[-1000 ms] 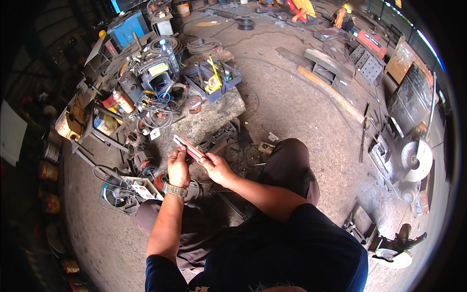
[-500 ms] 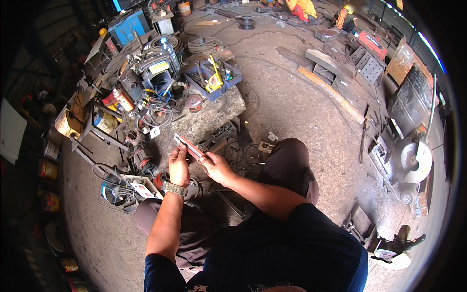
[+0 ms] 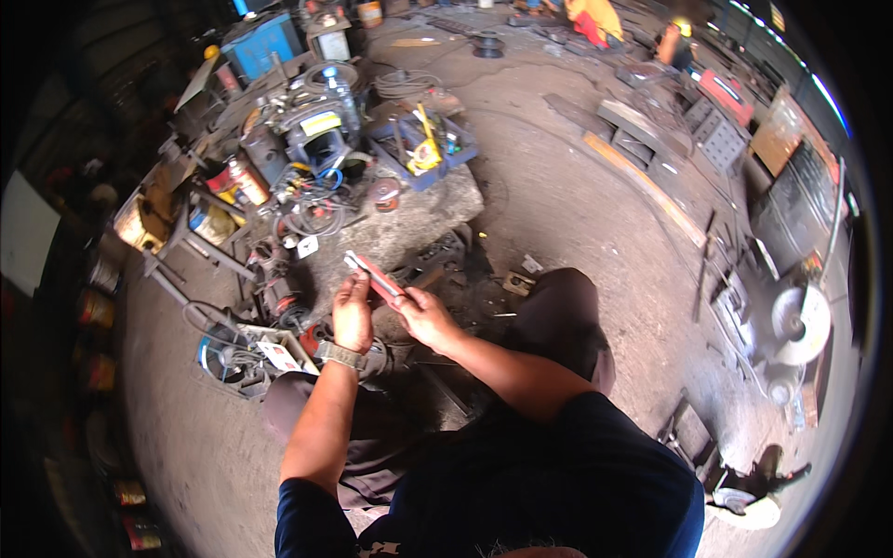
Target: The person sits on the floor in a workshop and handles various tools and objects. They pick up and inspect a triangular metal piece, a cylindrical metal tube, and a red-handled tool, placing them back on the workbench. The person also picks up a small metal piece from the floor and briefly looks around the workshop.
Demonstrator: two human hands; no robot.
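Note:
A slim red tool with a pale, metallic-looking end point(image 3: 379, 281) is held slantwise in front of me; its exact kind is too small to make out. Near its pale end, the fingers of my left hand point(image 3: 353, 318) close on it. My right hand point(image 3: 426, 318) grips the red rear end between thumb and fingers. Both hands are above the near edge of a stone-like block point(image 3: 419, 219). On that block, beyond my hands, lie a grinding disc point(image 3: 385, 192) and a blue tool tray point(image 3: 445, 172) with a yellow tape measure point(image 3: 425, 156).
A welding helmet point(image 3: 319, 135), tangled cables and a spray can point(image 3: 247, 183) crowd the left side. An angle grinder point(image 3: 281, 296) is left of my hands. A long rusty bar point(image 3: 646, 191) and a cutting disc point(image 3: 798, 325) lie rightward. A person in yellow point(image 3: 598, 20) crouches far off.
The whole view has shifted slightly, so the bench and surroundings appear a little further right and lower. Both hands keep the red tool, with nearly the same grip.

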